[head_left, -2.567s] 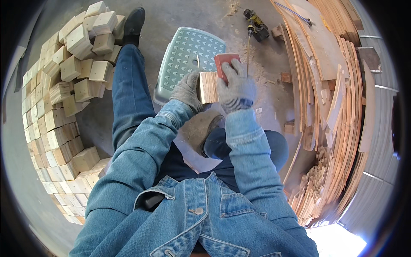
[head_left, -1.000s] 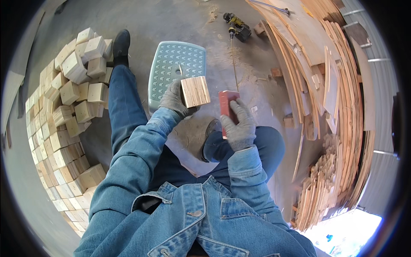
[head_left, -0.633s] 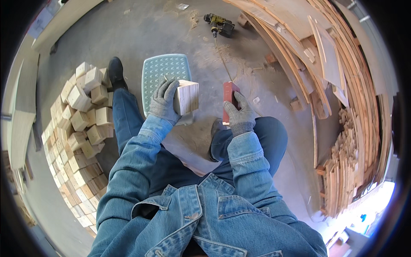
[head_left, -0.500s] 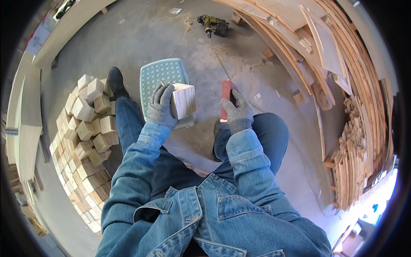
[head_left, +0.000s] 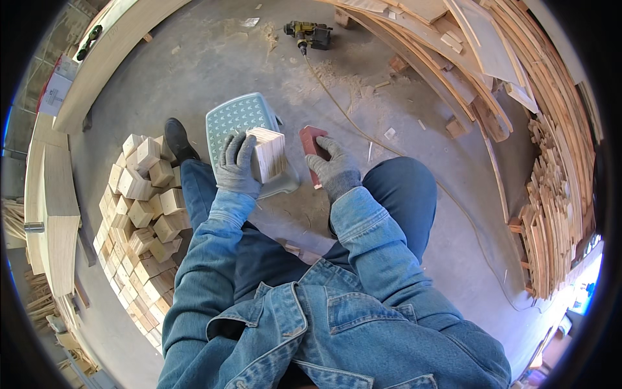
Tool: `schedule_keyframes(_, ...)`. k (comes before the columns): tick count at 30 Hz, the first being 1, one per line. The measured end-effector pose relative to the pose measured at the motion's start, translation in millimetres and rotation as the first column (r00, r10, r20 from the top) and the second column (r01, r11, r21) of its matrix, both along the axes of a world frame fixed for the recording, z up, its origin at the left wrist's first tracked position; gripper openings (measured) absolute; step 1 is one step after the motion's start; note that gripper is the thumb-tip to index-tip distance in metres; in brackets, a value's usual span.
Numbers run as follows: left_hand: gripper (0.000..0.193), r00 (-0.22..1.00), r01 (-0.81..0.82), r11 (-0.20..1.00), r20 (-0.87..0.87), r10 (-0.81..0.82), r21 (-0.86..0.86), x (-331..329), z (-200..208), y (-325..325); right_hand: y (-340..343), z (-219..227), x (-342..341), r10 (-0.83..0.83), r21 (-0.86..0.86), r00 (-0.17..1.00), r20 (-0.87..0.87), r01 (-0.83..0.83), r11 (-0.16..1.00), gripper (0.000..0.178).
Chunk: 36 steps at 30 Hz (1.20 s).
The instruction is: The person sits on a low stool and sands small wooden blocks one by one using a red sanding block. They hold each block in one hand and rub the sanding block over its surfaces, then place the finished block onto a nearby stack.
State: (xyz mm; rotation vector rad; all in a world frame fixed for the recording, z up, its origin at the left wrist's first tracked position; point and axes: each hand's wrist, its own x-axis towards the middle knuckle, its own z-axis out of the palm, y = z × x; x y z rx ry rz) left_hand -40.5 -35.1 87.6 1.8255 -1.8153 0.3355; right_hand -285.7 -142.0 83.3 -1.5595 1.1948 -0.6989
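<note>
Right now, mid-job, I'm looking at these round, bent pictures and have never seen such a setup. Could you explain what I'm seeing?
There is no machine here: a person works with two hands in grey gloves. Every picture comes from one wide camera on their head, looking down, so edges bend near the rim and picture left is their left.

The left hand holds a squared wooden block; the right hand holds a red block. The two blocks are apart.

On the floor are a pale blue-green stool, a drill beyond it, and, at the person's left, a pile of wooden blocks. Long boards lie stacked at the right.
</note>
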Motion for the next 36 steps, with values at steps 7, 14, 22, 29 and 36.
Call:
schedule_keyframes(7,0.097,0.988,-0.147,0.988,-0.039,0.149,0.036,27,-31,19,3,-21,13,0.03,-0.081,0.996,-0.079,-0.036,0.996,0.062)
schedule_keyframes(14,0.133,0.988,-0.016,0.976,-0.147,0.049,0.216,-10,-12,32,4,-16,16,0.057,-0.079,0.985,-0.165,-0.071,0.994,0.063)
schedule_keyframes(22,0.111,0.951,-0.116,0.992,-0.284,0.126,0.052,-11,-22,38,11,-17,20,0.152,-0.111,0.939,-0.31,-0.194,0.975,0.064)
schedule_keyframes(29,0.123,0.607,-0.345,0.781,-0.511,0.608,0.521,-20,-19,35,14,-25,25,0.138,-0.135,0.954,-0.266,-0.178,0.975,0.064)
schedule_keyframes(36,0.114,0.609,-0.254,0.884,-0.645,0.461,0.392,8,-38,38,25,2,34,0.134,-0.306,0.937,-0.323,-0.237,0.922,0.059)
